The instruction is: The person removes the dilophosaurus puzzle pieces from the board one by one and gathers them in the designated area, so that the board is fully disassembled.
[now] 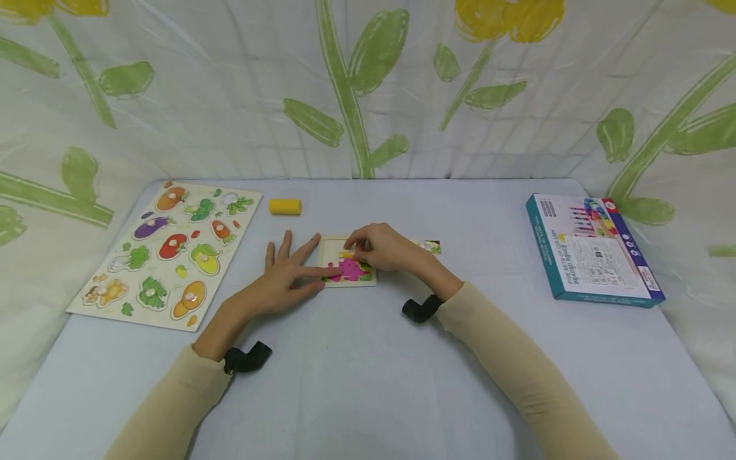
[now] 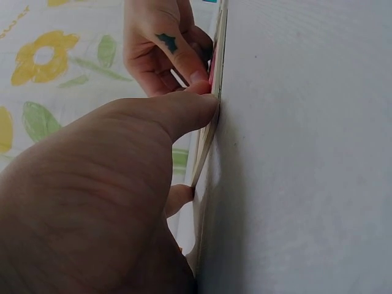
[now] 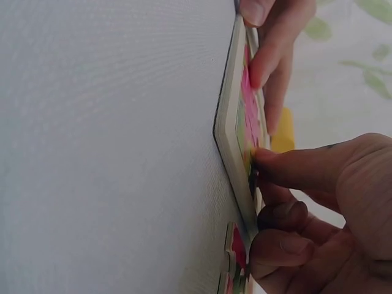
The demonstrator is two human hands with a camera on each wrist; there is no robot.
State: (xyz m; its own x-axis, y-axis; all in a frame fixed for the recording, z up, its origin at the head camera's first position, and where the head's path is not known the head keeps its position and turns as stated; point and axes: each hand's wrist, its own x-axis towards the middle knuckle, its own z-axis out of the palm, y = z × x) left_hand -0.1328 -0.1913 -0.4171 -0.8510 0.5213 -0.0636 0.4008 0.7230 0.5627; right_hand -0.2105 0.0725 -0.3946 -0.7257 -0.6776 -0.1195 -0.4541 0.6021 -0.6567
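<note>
A small wooden jigsaw tray (image 1: 347, 285) lies flat on the table, partly filled with pink and green pieces (image 1: 352, 271). My left hand (image 1: 282, 278) is spread at the tray's left side; its straight index finger touches the pink area and its thumb rests at the near edge. From the right, my right hand (image 1: 384, 248) reaches over the tray and pinches a puzzle piece with some yellow on it (image 1: 347, 254). The fingers hide most of that piece. Loose puzzle pieces (image 3: 237, 248) lie just beyond the tray's edge, partly hidden behind the right hand in the head view.
At the left lies a large wooden vegetable puzzle board (image 1: 190, 271). A yellow cylinder (image 1: 285, 206) lies behind the left hand. A teal and white box (image 1: 595, 249) sits at the right. Flower-printed sheeting (image 1: 230, 115) hangs behind the white-covered table (image 1: 345, 383).
</note>
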